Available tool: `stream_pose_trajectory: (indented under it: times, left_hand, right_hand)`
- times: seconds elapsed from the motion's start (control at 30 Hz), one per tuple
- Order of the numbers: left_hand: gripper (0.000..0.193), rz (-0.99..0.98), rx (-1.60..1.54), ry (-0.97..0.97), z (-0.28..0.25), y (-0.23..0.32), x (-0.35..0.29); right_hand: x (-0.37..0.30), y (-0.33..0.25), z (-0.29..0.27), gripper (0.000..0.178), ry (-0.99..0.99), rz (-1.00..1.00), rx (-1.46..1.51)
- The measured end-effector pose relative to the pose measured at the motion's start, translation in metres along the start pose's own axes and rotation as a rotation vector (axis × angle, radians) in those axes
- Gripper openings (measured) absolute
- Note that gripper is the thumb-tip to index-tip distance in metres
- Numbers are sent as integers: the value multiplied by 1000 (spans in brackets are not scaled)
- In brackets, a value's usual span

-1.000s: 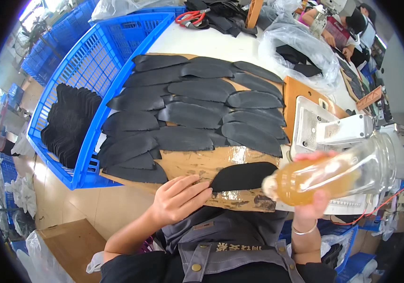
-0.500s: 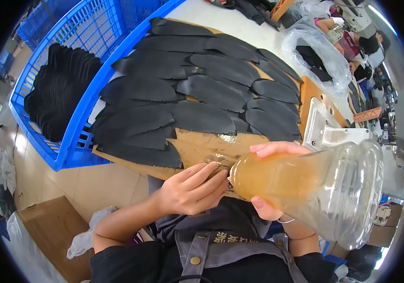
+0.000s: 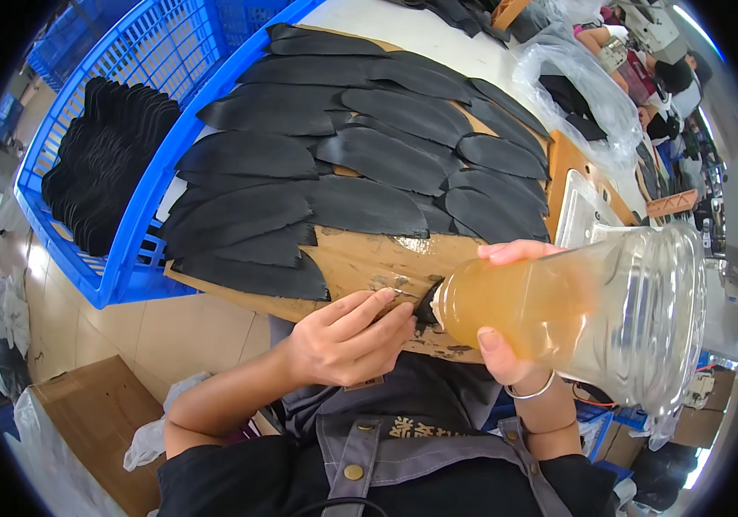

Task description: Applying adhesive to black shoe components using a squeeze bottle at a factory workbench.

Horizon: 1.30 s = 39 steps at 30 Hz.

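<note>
My right hand [image 3: 507,358] grips a clear bottle [image 3: 520,302] that lies nearly sideways, amber liquid filling its narrow end. That end points left, against a small black piece [image 3: 427,305]. The fingers of my left hand [image 3: 353,336] are pinched at the piece's left side and seem to hold it; the fingertips partly hide it. Both hands work over the near edge of a brown board [image 3: 356,254], smeared with dark and shiny patches. Overlapping black leaf-shaped pieces [image 3: 378,202] cover the board beyond my hands.
A blue basket [image 3: 132,215] at the left holds a stack of black pieces [image 3: 106,168]. At the right stands a white machine part [image 3: 589,207]. A clear plastic bag [image 3: 550,77] lies on the white table behind. A cardboard box [image 3: 102,422] sits on the floor, lower left.
The bottle has shifted slightly right, its narrow end drawn away from my left fingertips, so more of the small black piece shows. My left hand has barely moved.
</note>
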<state>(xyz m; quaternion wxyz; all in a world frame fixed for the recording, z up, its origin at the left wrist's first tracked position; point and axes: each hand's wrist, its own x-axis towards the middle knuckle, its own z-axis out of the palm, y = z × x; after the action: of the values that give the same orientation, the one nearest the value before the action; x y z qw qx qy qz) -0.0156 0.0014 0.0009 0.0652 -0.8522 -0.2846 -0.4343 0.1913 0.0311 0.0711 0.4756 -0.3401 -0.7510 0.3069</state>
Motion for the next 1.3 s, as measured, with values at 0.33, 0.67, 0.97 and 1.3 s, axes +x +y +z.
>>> stream_pose_trajectory:
  times: [0.33, 0.67, 0.97, 1.3]
  left_hand:
    - [17, -9, -3, -8, 0, -1, 3]
    - [19, -35, -18, -18, -1, 3, 9]
    - [26, -40, -129, -123, -7, -3, 10]
    - [24, -29, -7, -105, -7, 6, 14]
  right_hand:
    - [-14, -1, -40, 64, 169, 40, -262]
    - [-53, -23, -88, 67, 630, 16, -259]
    - [-12, -13, 11, 68, 63, -1, -122]
    - [-57, -14, -91, 59, 207, 624, 17]
